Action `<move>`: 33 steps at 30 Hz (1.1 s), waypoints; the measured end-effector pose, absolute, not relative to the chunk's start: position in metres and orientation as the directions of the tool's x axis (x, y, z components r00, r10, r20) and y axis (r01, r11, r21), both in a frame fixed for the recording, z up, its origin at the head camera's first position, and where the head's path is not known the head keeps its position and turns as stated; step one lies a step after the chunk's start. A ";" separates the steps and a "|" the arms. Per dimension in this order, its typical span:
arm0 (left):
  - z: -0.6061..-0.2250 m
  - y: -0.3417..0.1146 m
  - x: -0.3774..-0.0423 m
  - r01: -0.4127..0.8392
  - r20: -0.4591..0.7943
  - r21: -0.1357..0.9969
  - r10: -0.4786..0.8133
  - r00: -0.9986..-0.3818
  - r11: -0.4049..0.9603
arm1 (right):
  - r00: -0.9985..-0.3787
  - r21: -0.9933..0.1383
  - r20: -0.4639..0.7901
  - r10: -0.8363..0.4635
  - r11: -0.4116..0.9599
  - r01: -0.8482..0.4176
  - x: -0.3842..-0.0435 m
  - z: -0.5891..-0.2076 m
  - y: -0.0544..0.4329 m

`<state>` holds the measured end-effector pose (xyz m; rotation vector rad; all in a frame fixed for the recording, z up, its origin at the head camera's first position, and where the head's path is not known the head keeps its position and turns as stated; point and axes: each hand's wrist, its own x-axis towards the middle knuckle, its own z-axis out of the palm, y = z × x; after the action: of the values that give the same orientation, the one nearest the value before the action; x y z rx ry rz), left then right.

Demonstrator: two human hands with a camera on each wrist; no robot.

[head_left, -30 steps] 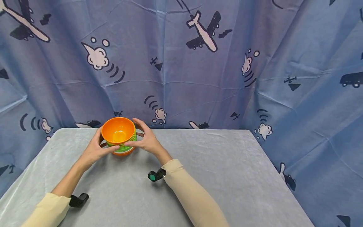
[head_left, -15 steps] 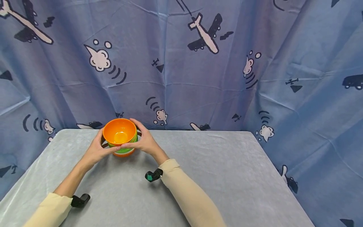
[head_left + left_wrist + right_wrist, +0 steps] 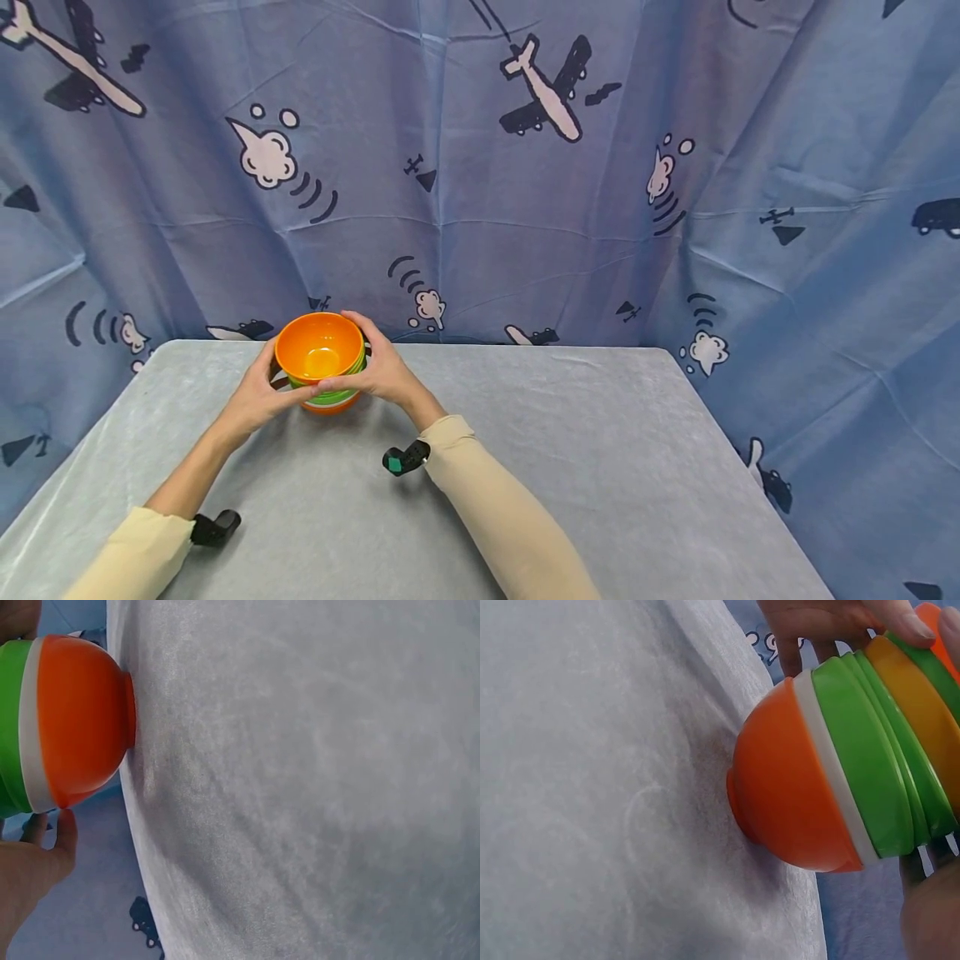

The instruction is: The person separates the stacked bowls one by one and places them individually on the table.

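A stack of bowls (image 3: 318, 346) stands upright near the far left of the table, its top bowl orange inside. Green, white and orange bands show down its side, with a yellow-orange one near the top in the right wrist view. The lowest bowl (image 3: 795, 787) is orange, its foot right at the cloth. My left hand (image 3: 255, 400) grips the stack from the left, thumb across the near side. From the right, my right hand (image 3: 382, 371) grips it too, its thumb overlapping the left one in front. The far fingers are partly hidden behind the stack.
A pale grey cloth covers the table (image 3: 570, 450). Its back edge runs just behind the bowls, with a blue patterned curtain (image 3: 480, 208) hanging beyond. Black wrist cameras (image 3: 215, 528) jut inward from both sleeves.
Both thumbs have come together across the front of the stack, the right hand sliding slightly left. The head view has shifted a little; the bowls stay in nearly the same spot.
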<state>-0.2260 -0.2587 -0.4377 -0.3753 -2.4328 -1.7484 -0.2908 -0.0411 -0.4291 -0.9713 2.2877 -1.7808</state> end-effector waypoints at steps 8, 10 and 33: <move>-0.439 -0.259 -0.224 0.266 0.239 0.914 0.125 -0.963 0.307 | -0.802 -0.899 0.302 -0.515 0.126 -0.419 -0.292 -0.429 -0.042; -0.438 -0.259 -0.225 0.272 0.245 0.913 0.126 -0.961 0.304 | -0.803 -0.900 0.305 -0.513 0.121 -0.419 -0.292 -0.429 -0.042; -0.429 -0.268 -0.228 0.313 0.276 0.892 0.156 -0.949 0.326 | -0.782 -0.897 0.331 -0.529 0.081 -0.435 -0.293 -0.425 -0.042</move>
<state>-0.2276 -0.2675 -0.4285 -0.4344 -2.4413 -1.6915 -0.2929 -0.0415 -0.4250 -1.0055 2.2497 -1.8182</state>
